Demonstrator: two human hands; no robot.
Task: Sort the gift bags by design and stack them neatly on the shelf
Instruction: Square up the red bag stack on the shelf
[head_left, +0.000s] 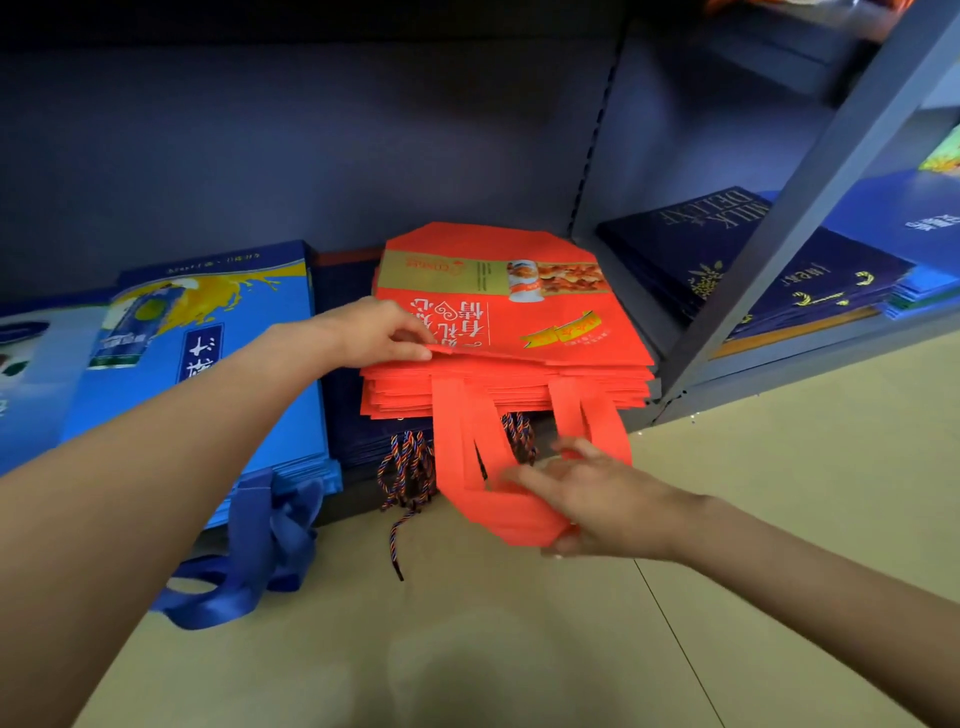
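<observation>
While the red gift bags (511, 332) sit in a thick pile on the bottom shelf (769, 358), resting on a stack of navy bags (358, 415), we are squaring that pile and tidying what hangs off its front. To do this well, we judge that we should hold the top bag flat, align its front edge with the layers beneath, and gather the handles together so none splay across the floor. Our left hand (371, 332) lies on the pile's near left corner, fingers curled and pinching the edge of the top bag. Our right hand (587, 499) is at the red handles (483, 457) hanging over the shelf lip, thumb beneath the loop and fingers loosely spread across it, holding it lightly. Blue bags (208, 353) lie stacked just to the left.
</observation>
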